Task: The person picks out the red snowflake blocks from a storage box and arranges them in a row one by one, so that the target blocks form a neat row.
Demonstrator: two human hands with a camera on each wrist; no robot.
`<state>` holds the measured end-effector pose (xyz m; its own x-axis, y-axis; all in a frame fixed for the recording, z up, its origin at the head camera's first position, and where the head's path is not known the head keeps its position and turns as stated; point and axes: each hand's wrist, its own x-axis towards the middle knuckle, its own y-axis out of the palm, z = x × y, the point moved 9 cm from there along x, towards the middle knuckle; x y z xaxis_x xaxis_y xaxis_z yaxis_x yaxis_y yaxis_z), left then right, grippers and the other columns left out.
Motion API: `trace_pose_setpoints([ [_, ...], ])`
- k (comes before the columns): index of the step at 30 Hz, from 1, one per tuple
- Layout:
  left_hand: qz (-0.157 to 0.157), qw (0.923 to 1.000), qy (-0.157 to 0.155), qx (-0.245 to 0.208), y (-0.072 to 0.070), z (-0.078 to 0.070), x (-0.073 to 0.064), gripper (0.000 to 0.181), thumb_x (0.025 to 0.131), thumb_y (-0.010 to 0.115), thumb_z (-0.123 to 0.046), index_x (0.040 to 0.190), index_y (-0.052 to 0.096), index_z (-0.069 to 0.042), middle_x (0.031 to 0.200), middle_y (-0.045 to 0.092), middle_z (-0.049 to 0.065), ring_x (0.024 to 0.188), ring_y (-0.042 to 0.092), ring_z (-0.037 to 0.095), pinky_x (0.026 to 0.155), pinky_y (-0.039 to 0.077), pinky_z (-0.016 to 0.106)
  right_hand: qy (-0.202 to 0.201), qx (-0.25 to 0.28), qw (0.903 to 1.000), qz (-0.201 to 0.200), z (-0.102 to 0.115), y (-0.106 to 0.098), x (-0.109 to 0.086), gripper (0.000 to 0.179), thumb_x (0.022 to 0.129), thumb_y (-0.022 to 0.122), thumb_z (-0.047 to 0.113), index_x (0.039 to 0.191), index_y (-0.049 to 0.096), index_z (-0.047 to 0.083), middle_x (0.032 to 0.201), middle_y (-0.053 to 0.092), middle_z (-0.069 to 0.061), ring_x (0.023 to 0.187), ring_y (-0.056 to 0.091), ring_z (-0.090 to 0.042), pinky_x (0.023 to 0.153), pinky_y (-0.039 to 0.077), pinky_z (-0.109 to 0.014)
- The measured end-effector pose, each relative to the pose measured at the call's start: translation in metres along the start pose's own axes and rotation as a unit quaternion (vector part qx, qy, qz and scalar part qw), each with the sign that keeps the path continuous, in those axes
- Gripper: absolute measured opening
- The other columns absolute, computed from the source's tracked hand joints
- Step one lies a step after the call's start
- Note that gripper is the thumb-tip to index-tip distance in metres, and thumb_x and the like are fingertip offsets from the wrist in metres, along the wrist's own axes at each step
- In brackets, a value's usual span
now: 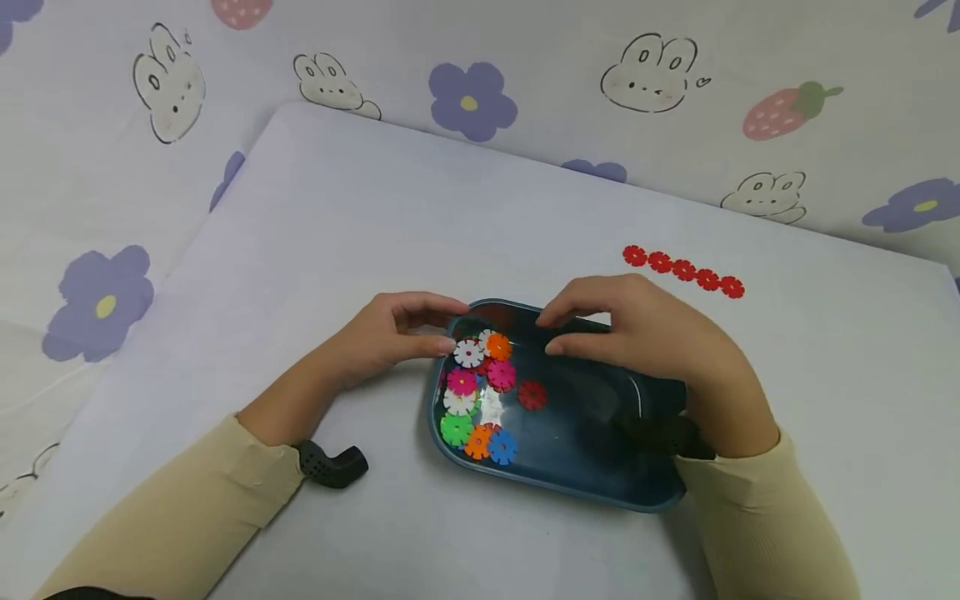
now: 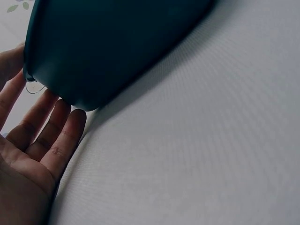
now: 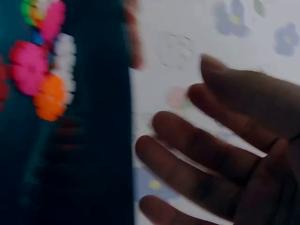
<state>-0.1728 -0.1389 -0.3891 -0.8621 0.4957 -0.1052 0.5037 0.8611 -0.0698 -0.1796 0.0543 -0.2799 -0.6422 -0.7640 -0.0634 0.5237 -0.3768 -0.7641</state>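
Note:
A dark teal tray (image 1: 570, 467) holds several notched plastic discs, bunched at its left end: white (image 1: 469, 353), pink (image 1: 501, 375), orange (image 1: 478, 442), green (image 1: 457, 430) and blue (image 1: 502, 447). One red disc (image 1: 533, 396) lies apart, nearer the tray's middle. My left hand (image 1: 390, 337) touches the tray's far left corner, its thumb at the left rim. In the left wrist view, its fairly straight fingers (image 2: 58, 140) meet the outer wall. My right hand (image 1: 637, 329) is over the tray's far side, thumb and fingers apart, nothing visible between them.
Beyond the tray to the right, a row of several red notched discs (image 1: 683, 270) lies end to end on the white tabletop (image 1: 360, 208). A cloth (image 1: 540, 75) printed with flowers, rabbits and strawberries is behind the table. Each wrist wears a black device (image 1: 333, 467).

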Motion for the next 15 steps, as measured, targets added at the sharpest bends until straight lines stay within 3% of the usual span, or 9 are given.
trace_pose_setpoints([
  [4,0.004,1.0000,0.002,-0.001,0.002,0.000,0.001,0.043,0.089,0.074,-0.019,0.131,0.063,-0.013,0.128,0.063,0.007,0.117,0.059,0.023,0.092,0.055,0.033,0.036,-0.050,0.9957,0.070,-0.004,0.027,0.010,0.029,0.087,0.076,0.023,0.115,0.072,0.016,0.108,0.071,0.001,0.097,0.066,-0.015,0.085,0.057,-0.037],
  [8,0.003,1.0000,0.007,0.006,0.001,-0.001,0.002,0.044,0.089,0.074,-0.020,0.131,0.063,-0.014,0.129,0.063,0.007,0.117,0.059,0.022,0.093,0.055,0.032,0.058,-0.085,0.9897,0.100,-0.002,0.041,0.016,0.034,0.086,0.076,0.024,0.119,0.071,0.014,0.112,0.070,-0.003,0.101,0.064,-0.018,0.086,0.057,-0.038],
  [15,0.003,1.0000,0.005,0.005,0.002,-0.003,0.000,0.043,0.089,0.074,-0.021,0.130,0.063,-0.016,0.129,0.063,0.005,0.117,0.059,0.021,0.093,0.055,0.031,0.061,-0.076,0.9795,0.176,0.001,0.072,0.025,0.035,0.088,0.075,0.027,0.121,0.070,0.016,0.110,0.069,0.003,0.093,0.062,-0.011,0.084,0.056,-0.029],
])
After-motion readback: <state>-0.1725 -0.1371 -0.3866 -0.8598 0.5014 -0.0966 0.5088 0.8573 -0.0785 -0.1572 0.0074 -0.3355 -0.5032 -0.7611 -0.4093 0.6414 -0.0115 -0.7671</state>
